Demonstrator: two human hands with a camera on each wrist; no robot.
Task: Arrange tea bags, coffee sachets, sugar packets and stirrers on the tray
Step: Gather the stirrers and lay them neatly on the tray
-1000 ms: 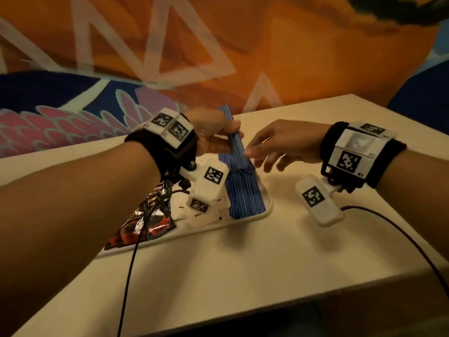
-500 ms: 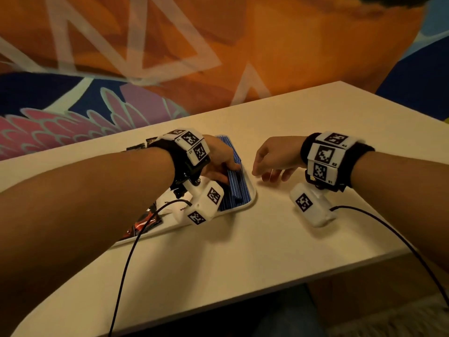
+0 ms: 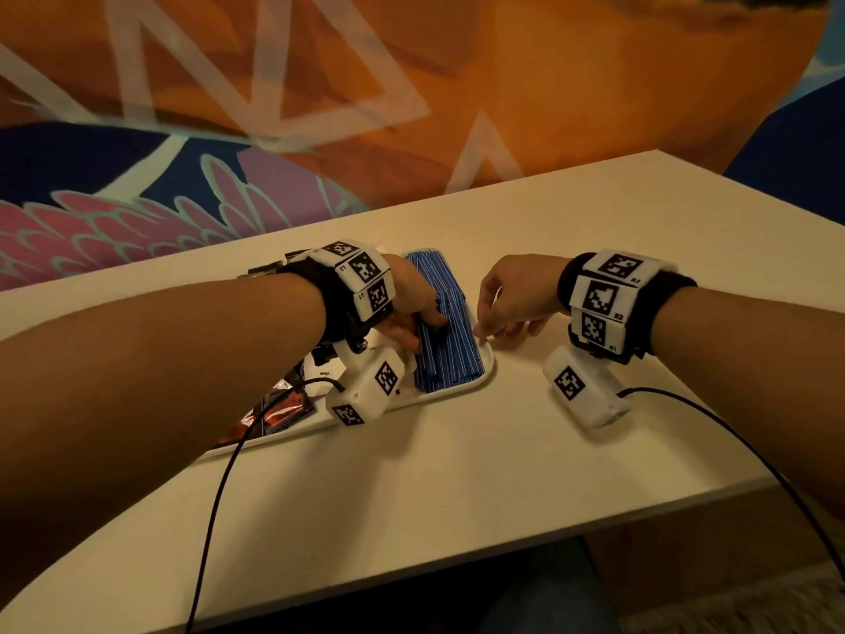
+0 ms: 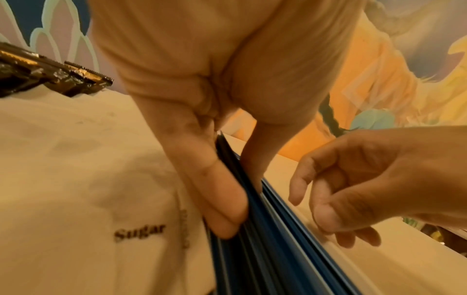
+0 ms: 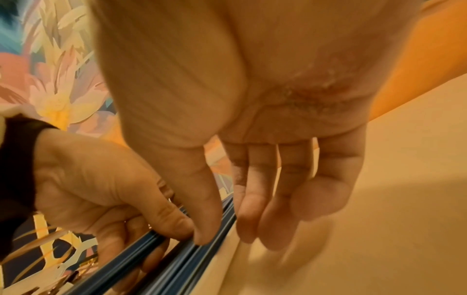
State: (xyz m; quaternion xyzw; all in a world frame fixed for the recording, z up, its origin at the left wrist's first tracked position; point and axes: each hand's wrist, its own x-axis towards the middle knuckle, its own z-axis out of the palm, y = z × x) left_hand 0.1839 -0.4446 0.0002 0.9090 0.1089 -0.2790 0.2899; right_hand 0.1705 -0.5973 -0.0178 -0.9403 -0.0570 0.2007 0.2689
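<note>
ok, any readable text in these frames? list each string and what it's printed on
"Sugar": brown print on the white sugar packet, left wrist view.
"Whi": cut-off black print on a white packet on the tray, head view.
"R2", "R3": small labels on the right wristband markers.
Left wristband markers: labels too small to read.
Red-and-black sachets: print too blurred.

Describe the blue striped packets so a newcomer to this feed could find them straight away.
Start at the white tray on the beige table, under the two hands. The blue striped packets fill the tray's right end, where the left hand pinches some of them. They alone are blue with thin white lines; beside them lie white sugar packets and dark red sachets.
</note>
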